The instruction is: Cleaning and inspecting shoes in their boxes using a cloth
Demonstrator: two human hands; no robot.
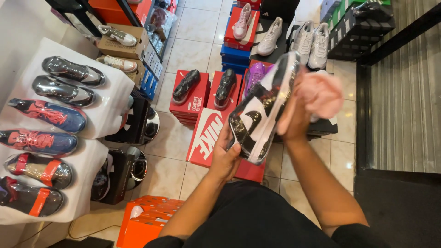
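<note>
Wrapped sneaker point(262, 112) in left hand point(225, 156); pink cloth point(321, 94) in right hand point(294, 121)

Head camera, looking steeply down, close over hands point(257, 138).

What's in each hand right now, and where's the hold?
Left hand grips the wrapped black-and-white shoe at its lower end. Right hand presses a pink cloth against the shoe's side.

- Left side is blocked by a white table point(98, 73) lined with wrapped shoes point(48, 142).
- Ahead, floor is crowded by red shoeboxes point(190, 98).
- Bare tiles point(195, 27) are left between stacks.
</note>
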